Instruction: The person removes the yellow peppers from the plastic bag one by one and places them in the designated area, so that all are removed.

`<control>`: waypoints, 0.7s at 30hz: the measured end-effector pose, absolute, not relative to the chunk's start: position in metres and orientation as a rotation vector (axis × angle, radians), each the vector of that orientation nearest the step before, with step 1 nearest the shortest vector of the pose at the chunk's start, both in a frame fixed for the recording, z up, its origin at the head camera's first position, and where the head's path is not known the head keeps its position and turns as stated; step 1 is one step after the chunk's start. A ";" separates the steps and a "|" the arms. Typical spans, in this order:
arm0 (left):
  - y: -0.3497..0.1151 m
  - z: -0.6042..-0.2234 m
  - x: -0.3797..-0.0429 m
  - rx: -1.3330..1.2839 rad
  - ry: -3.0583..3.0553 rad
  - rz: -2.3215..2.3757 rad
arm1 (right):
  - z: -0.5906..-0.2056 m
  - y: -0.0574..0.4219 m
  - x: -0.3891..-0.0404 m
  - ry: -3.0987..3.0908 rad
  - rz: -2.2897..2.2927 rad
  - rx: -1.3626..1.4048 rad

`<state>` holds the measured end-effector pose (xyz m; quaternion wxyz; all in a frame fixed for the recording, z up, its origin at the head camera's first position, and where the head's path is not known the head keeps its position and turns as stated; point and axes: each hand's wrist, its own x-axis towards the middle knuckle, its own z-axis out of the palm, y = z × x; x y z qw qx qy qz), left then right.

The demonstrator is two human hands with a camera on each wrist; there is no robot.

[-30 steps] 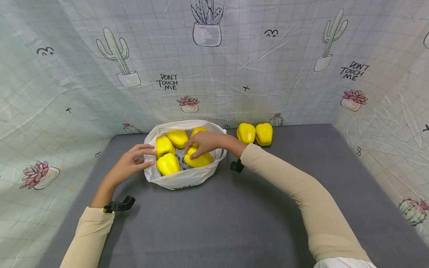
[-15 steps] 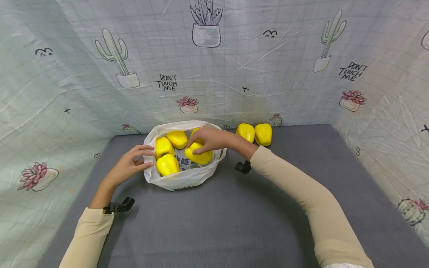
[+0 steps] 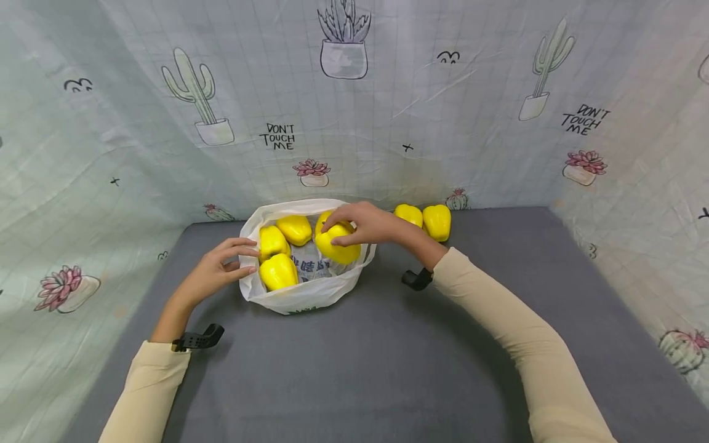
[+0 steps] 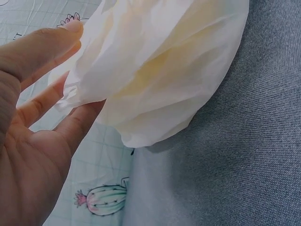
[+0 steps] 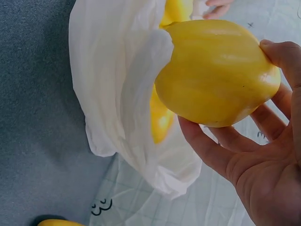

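A white plastic bag (image 3: pixel 310 301) stands wide open on the table with several yellow bell peppers inside, among them a front-left pepper (image 3: pixel 279 272). With its thumb and fingers my right hand (image 3: pixel 372 223) grips another yellow bell pepper (image 3: pixel 339 246) over the bag's right side. In the right wrist view this held pepper (image 5: pixel 218 70) is up at the bag's rim, and part of another pepper (image 5: pixel 161 120) shows below it. At the bag's left rim my left hand (image 3: pixel 213 271) has loosely spread fingers touching the plastic (image 4: pixel 155 70).
Two more yellow bell peppers, a left one (image 3: pixel 408 213) and a right one (image 3: pixel 437 223), sit at the back of the grey table (image 3: pixel 354 369), right of the bag. A printed curtain (image 3: pixel 354 123) hangs behind and along both sides.
My right hand has lifted the pepper from inside the bag, up and to the right, uncovering print on the bag's bottom. My left hand has stayed at the rim.
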<state>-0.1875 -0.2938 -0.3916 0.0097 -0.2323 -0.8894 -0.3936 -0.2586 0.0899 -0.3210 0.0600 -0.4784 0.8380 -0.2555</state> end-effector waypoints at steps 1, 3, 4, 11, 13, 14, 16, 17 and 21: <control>-0.295 -0.392 -0.186 -0.726 -2.775 -1.232 | -0.323 0.091 -0.258 2.541 -0.789 -1.446; -0.297 -0.394 -0.185 -0.729 -2.772 -1.237 | -0.326 0.094 -0.257 2.551 -0.819 -1.432; -0.297 -0.395 -0.185 -0.732 -2.771 -1.235 | -0.327 0.096 -0.256 2.558 -0.827 -1.424; -0.294 -0.395 -0.188 -0.766 -2.773 -1.156 | -0.334 0.108 -0.253 2.574 -0.918 -1.325; -0.294 -0.393 -0.189 -0.795 -2.764 -1.147 | -0.334 0.110 -0.253 2.579 -0.941 -1.308; -0.294 -0.392 -0.189 -0.811 -2.760 -1.129 | -0.335 0.110 -0.253 2.581 -0.950 -1.307; -0.295 -0.389 -0.189 -0.825 -2.753 -1.097 | -0.335 0.111 -0.255 2.580 -0.969 -1.316; -0.295 -0.388 -0.189 -0.829 -2.752 -1.082 | -0.335 0.112 -0.256 2.577 -0.978 -1.323; -0.294 -0.382 -0.190 -0.812 -2.758 -1.046 | -0.335 0.116 -0.257 2.569 -1.021 -1.349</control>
